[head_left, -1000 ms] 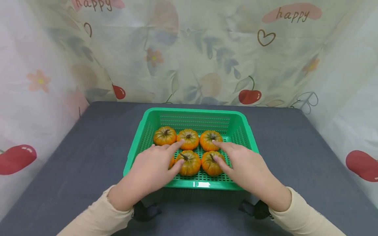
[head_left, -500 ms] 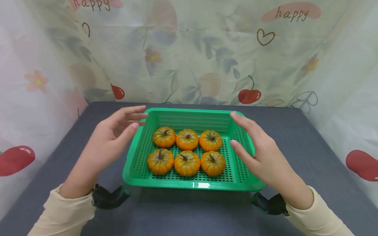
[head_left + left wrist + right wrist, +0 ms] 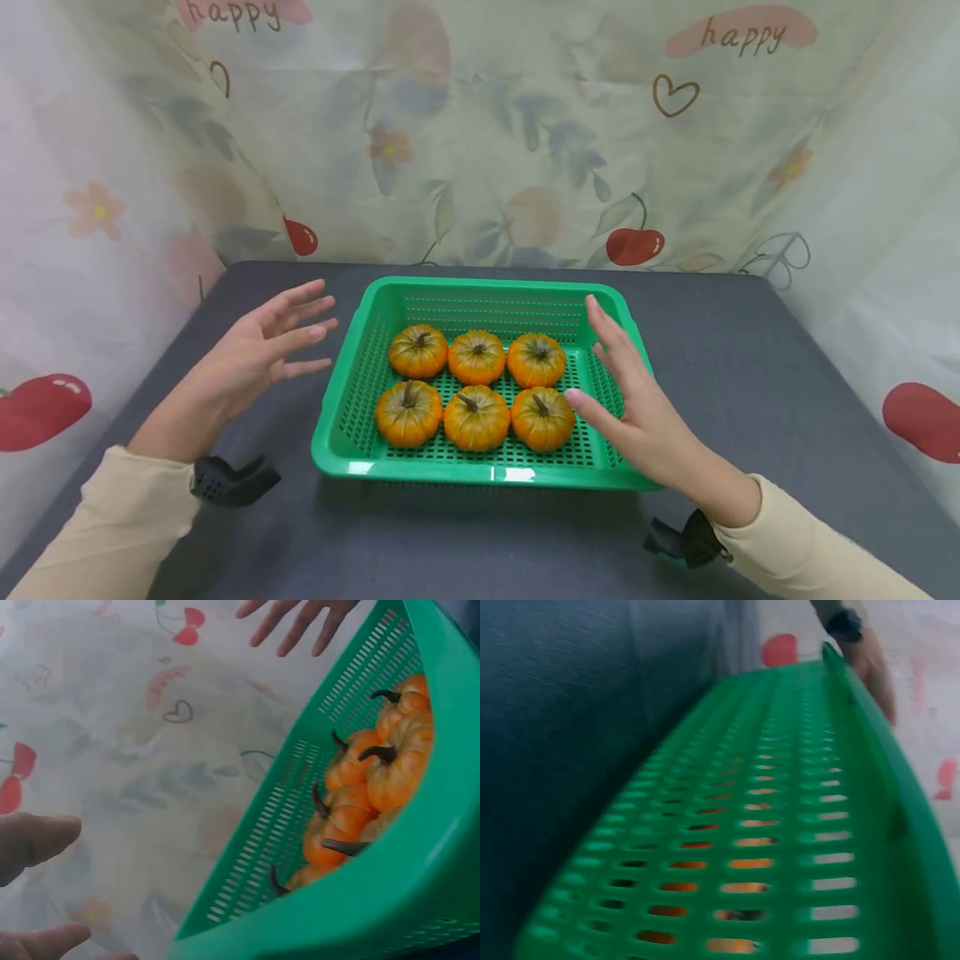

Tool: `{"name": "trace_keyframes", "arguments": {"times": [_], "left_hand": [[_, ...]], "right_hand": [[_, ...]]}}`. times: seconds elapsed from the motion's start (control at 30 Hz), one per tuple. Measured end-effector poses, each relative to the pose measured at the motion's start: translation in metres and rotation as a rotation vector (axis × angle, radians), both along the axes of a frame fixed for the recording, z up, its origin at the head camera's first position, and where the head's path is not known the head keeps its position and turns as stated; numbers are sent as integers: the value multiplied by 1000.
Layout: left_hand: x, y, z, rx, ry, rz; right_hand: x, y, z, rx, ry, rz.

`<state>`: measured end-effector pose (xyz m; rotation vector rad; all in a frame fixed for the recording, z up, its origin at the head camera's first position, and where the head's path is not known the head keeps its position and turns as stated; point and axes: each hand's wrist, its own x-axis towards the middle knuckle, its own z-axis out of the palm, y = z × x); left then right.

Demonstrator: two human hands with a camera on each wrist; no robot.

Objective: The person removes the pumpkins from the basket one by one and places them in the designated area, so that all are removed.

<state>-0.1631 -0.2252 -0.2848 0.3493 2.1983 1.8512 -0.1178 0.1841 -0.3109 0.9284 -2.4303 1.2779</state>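
Note:
Several small orange pumpkins [image 3: 476, 418] with greenish tops and dark stems sit in two rows inside a green plastic basket [image 3: 495, 475]. My left hand [image 3: 258, 354] hovers just left of the basket, fingers spread and apart from it. Over the basket's right side is my right hand [image 3: 637, 400], its fingers extended and holding nothing. In the left wrist view, the pumpkins [image 3: 341, 825] show past the basket's green rim [image 3: 420, 900], with the right hand's fingers [image 3: 300, 622] at the top. Slotted basket wall [image 3: 742, 825] fills most of the right wrist view.
The basket stands on a dark grey tabletop [image 3: 720, 367], which extends to both sides and in front of it. Printed cloth [image 3: 480, 167] with cherries and flowers hangs behind and at the sides.
Both hands have left the pumpkins and moved apart, the left hand going out past the basket's left side, the right hand to its right side. The pumpkins stay put.

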Motion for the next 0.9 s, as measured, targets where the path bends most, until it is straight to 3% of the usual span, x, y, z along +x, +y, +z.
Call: {"name": "trace_keyframes", "arguments": {"times": [0.23,0.47,0.63,0.9], "left_hand": [[-13,-2,-22,-17,-198,-90],[-19,-1,-34,2,-293,-141],[-20,0,-37,31,-333,-158],[-24,1,-39,96,-385,-191]], "right_hand": [[-11,-6,-10,82,-334,-16],[-23,-9,-13,111,-598,-2],[-30,-9,-15,153,-705,-4],[-35,-12,-21,222,-759,-41]]}}
